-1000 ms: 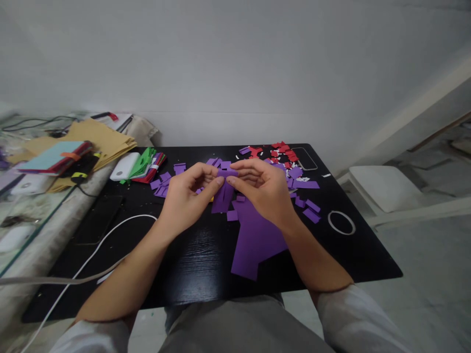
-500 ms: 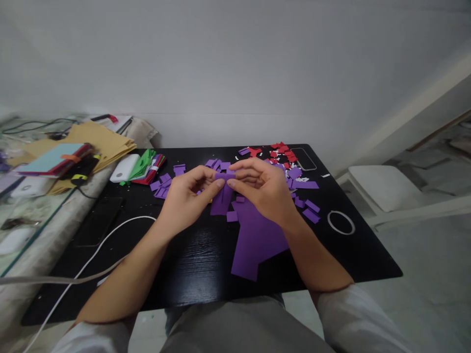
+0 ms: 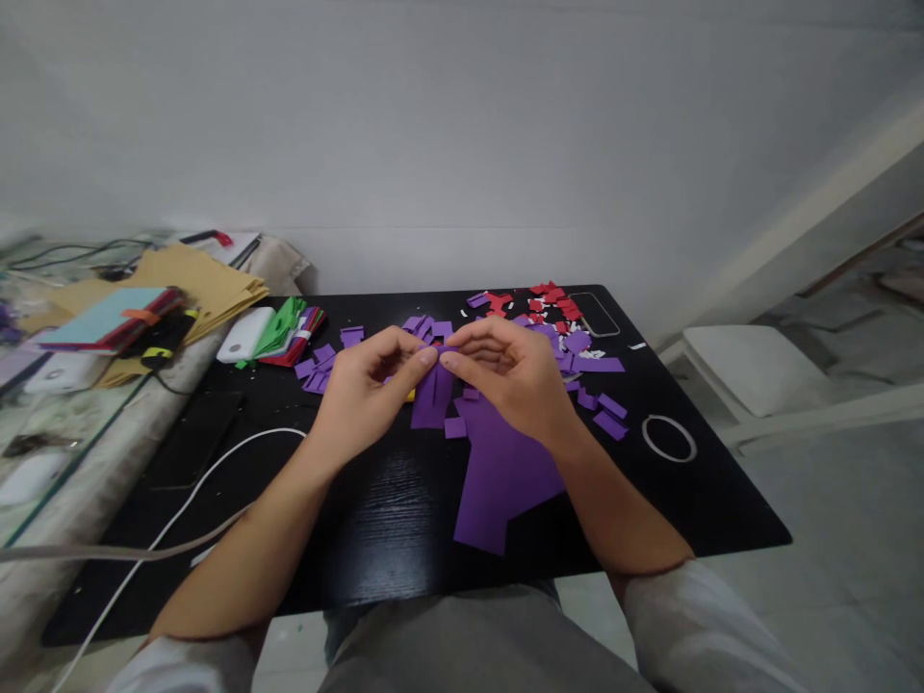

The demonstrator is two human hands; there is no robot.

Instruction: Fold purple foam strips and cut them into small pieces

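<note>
Thumb and fingers of my left hand (image 3: 375, 385) pinch the top of a purple paper piece (image 3: 433, 397) from the left. My right hand (image 3: 509, 371) pinches the same top edge from the right, the two thumbs almost meeting. A slit or crease runs down the hanging part of the paper. Below my right hand lies a large cut purple sheet (image 3: 501, 472) on the black table (image 3: 382, 520). A small purple square (image 3: 455, 427) rests at its left edge. Something yellow shows partly behind my left fingers.
Purple scraps (image 3: 318, 368) lie left of my hands, and more with red scraps (image 3: 552, 300) at the back right. A white ring (image 3: 669, 438) sits on the right. A dark phone (image 3: 194, 438) and a white cable (image 3: 217, 472) are at left, near a green paper bundle (image 3: 285, 327).
The top edge of the purple piece, flat and upright before, now looks folded over between my thumbs. Both hands stay in nearly the same place.
</note>
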